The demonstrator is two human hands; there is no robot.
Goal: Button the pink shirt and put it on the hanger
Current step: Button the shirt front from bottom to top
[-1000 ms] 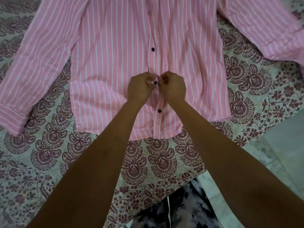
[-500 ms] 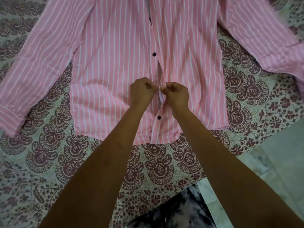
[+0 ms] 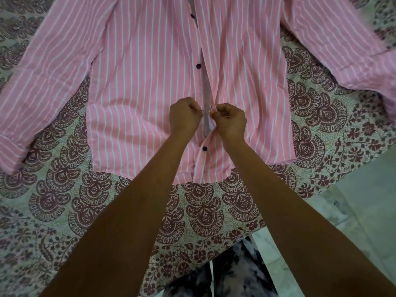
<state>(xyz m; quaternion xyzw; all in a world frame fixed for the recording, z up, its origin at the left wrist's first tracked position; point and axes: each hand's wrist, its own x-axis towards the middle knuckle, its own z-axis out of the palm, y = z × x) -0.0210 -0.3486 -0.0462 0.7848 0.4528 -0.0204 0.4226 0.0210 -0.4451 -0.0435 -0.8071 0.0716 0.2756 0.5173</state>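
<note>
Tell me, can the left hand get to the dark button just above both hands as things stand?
Probably yes. That button lies exposed on the pink shirt with nothing over it, but the left hand would have to release its grip on the placket first.

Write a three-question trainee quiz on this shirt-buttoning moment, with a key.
1. True or false: the lowest button on the pink shirt is already fastened.
2. Which edge does the left hand pinch: A) a sleeve cuff, B) the front edge carrying the buttons, C) the bottom hem?
3. Fill in: the shirt lies flat on a patterned ____.

Key:
1. True; the two fronts are closed there, while the gap stays open above the hands.
2. B; the right hand grips the opposite front edge.
3. Cloth.
</note>
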